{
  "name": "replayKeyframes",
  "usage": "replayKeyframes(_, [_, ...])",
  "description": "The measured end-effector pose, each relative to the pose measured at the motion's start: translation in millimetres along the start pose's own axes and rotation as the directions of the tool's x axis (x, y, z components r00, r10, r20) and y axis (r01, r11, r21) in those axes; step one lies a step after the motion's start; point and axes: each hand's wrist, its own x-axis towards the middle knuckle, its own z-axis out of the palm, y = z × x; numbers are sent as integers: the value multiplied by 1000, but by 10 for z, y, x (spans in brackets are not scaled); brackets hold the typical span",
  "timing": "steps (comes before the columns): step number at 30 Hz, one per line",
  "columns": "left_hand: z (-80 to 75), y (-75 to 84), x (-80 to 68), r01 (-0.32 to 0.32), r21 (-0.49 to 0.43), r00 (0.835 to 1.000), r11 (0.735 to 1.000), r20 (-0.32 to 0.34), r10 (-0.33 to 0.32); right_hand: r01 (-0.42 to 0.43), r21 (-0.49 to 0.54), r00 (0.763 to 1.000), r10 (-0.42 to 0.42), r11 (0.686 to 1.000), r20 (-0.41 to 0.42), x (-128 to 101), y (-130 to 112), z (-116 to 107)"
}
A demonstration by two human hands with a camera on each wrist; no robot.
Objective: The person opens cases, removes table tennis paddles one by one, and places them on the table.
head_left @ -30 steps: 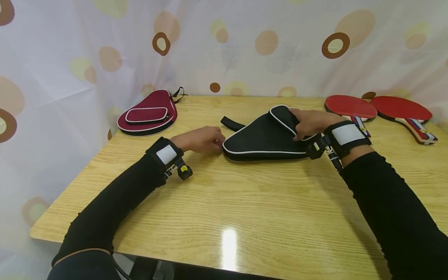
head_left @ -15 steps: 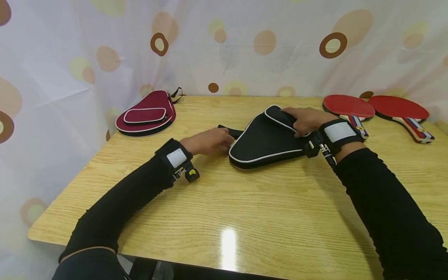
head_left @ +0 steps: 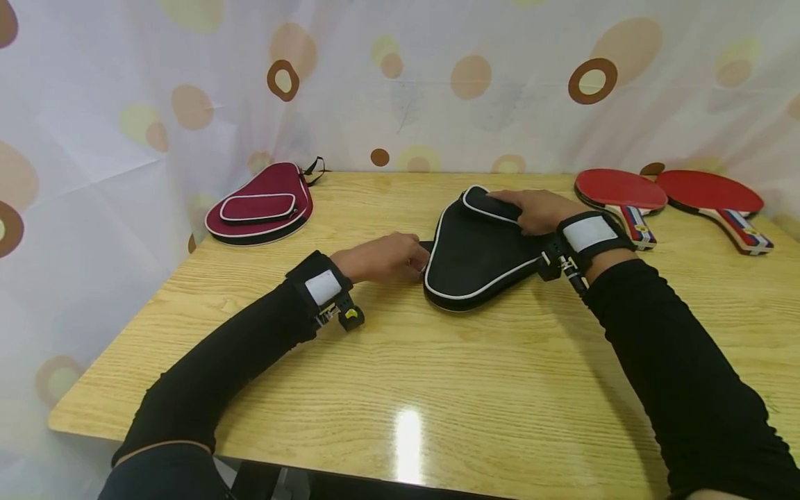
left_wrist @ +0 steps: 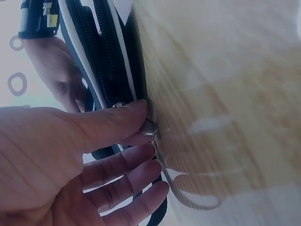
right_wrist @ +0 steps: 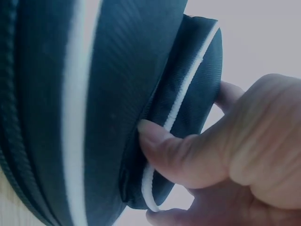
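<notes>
A black table tennis bat case with white piping lies on the table, its broad rounded end toward me. On its left edge, my left hand pinches a metal zipper pull between thumb and forefinger, the other fingers loosely bent. Dark zipper teeth run along the case's side above the pull in the left wrist view. My right hand grips the case's raised small pocket, thumb on one side and fingers round the other. A black strap shows partly behind my left hand.
A maroon bat case with its own pocket and black loop lies at the back left. Two red table tennis bats, a nearer one and a farther one, lie at the back right. A patterned curtain hangs behind the table.
The black case has turned, its broad end swinging toward me and rightward. My left hand has moved right along with its edge, and my right hand has shifted slightly left with the pocket.
</notes>
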Motion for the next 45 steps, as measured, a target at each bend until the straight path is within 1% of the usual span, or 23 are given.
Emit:
replayKeyframes(5, [15, 33, -13, -31, -11, 1000, 999, -1, 31, -3, -16, 1000, 2, 1000, -15, 21, -19, 3])
replayKeyframes(9, [13, 52, -12, -29, -12, 1000, 999, 11, 29, 6, -12, 1000, -6, 1000, -28, 1, -30, 15])
replayKeyframes(11, [17, 59, -5, -23, -12, 999, 1000, 27, 23, -8, -25, 999, 7, 1000, -47, -44, -43, 36])
replayKeyframes(12, [19, 65, 0, -17, -12, 999, 1000, 36, 17, -24, -29, 998, 22, 999, -61, -79, -54, 52])
replayKeyframes(14, [25, 72, 10, -2, -9, 998, 1000, 56, 3, -91, -22, 992, 89, 996, -85, -171, -90, 87])
replayKeyframes(17, [31, 77, 27, 11, 8, 997, 1000, 72, -11, -221, -13, 970, 218, 975, -107, -308, -174, 139])
replayKeyframes(19, [32, 75, 36, 11, 22, 998, 1000, 69, -13, -277, -1, 957, 276, 961, -89, -370, -232, 165])
replayKeyframes(20, [34, 74, 39, 8, 28, 998, 1000, 68, -10, -287, -3, 955, 286, 958, -75, -386, -260, 177])
replayKeyframes(22, [34, 75, 39, 8, 35, 998, 999, 66, -10, -283, -7, 958, 282, 959, -44, -400, -305, 199])
replayKeyframes(25, [35, 83, 31, 22, 34, 997, 999, 76, -24, -254, -6, 967, 254, 967, -6, -376, -325, 224])
replayKeyframes(27, [34, 90, 25, 30, 36, 996, 999, 83, -33, -228, -7, 974, 228, 974, -4, -342, -306, 234])
replayKeyframes(32, [26, 98, 29, 21, 33, 997, 999, 77, -23, -163, -14, 987, 162, 987, -17, -227, -208, 239])
replayKeyframes(37, [19, 108, 29, 30, 13, 997, 999, 74, -31, -152, 12, 988, 152, 988, -9, -132, -179, 226])
replayKeyframes(42, [29, 109, 37, 30, 14, 998, 999, 61, -31, -146, 60, 989, 146, 987, 8, -50, -161, 199])
replayKeyframes(45, [26, 122, 57, 26, 17, 997, 1000, 66, -27, -143, 73, 990, 142, 987, 17, -14, -151, 174])
